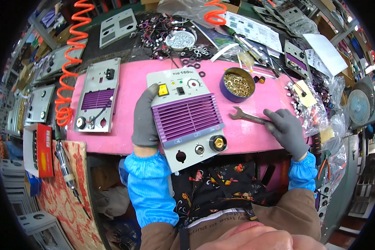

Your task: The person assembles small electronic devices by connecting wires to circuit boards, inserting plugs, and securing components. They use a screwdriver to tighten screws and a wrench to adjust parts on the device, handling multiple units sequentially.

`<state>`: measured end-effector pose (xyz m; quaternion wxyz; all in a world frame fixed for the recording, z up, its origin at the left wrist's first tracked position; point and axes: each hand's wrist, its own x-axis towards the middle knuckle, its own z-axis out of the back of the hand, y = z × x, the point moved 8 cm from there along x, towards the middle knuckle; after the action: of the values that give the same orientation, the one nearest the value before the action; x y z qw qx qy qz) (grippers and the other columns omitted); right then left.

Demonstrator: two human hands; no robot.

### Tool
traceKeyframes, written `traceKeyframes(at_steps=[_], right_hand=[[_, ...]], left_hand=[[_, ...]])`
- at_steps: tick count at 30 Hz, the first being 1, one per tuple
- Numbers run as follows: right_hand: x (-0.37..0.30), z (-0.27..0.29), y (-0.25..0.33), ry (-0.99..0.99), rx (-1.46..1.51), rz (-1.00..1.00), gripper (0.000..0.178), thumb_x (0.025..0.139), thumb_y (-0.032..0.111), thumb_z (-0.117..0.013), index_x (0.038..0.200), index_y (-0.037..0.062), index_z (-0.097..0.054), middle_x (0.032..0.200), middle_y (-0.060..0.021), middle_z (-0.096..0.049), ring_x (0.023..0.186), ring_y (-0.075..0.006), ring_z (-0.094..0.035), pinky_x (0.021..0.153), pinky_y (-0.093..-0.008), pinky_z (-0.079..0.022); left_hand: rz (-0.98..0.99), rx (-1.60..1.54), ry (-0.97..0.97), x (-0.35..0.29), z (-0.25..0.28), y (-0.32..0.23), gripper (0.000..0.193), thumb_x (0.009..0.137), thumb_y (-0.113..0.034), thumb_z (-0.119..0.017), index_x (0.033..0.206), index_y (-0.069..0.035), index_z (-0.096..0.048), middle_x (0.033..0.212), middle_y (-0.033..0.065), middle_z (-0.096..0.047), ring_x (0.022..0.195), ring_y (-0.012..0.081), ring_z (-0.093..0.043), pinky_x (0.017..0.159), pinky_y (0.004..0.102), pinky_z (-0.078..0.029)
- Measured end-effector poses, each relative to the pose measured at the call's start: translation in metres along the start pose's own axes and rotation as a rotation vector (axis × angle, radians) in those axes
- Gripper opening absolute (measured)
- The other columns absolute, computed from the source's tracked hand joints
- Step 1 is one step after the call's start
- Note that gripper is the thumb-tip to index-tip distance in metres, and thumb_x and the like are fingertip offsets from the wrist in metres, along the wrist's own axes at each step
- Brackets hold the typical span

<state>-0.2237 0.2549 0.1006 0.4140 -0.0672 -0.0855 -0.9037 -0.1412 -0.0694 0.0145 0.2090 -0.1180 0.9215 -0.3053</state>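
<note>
My left hand (146,116), in a grey glove, grips the left edge of a grey front panel (169,151), its thumb near the yellow rocker switch (163,89). The panel is tilted and held up over the near edge of the pink mat. It carries a purple louvred grille (188,116), a dial (193,84), a brass-centred round connector (218,143) and an open round hole at the lower left. My right hand (286,130), also gloved, closes on the handle end of an open-ended wrench (249,116), whose jaw points left above the mat.
A blue bowl of brass-coloured nuts (237,85) stands on the pink mat (129,104). Another panel (98,96) lies at left. Behind are a white bowl of washers (181,40), bundled wires (154,35) and black rings (196,66). Orange coiled hoses (68,68) hang down; a power screwdriver (66,166) hangs at left.
</note>
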Motion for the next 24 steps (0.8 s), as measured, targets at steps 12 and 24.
traceKeyframes(at_steps=[12,24], right_hand=[[0.115,0.019,-0.043,-0.542,0.363,-0.001,0.024,0.092,0.016,-0.064,0.115,0.0115,-0.07,0.093,-0.011,-0.071,0.079,-0.0262,-0.071,0.068,-0.0357,-0.056],[0.096,-0.039,0.033,-0.507,0.318,0.281,0.026,0.088,0.019,-0.065,0.113,0.0175,-0.067,0.081,-0.0038,-0.062,0.074,-0.0234,-0.065,0.056,-0.0391,-0.051]], left_hand=[[-0.069,0.082,-0.024,-0.008,-0.006,-0.002,0.053,0.09,-0.029,-0.054,0.13,0.005,-0.051,0.117,0.0229,-0.063,0.099,0.0298,-0.067,0.088,0.0379,-0.057],[-0.191,0.119,0.127,-0.023,-0.029,-0.029,0.064,0.094,-0.044,-0.062,0.14,-0.001,-0.047,0.13,0.0209,-0.06,0.116,0.0333,-0.062,0.098,0.0453,-0.054]])
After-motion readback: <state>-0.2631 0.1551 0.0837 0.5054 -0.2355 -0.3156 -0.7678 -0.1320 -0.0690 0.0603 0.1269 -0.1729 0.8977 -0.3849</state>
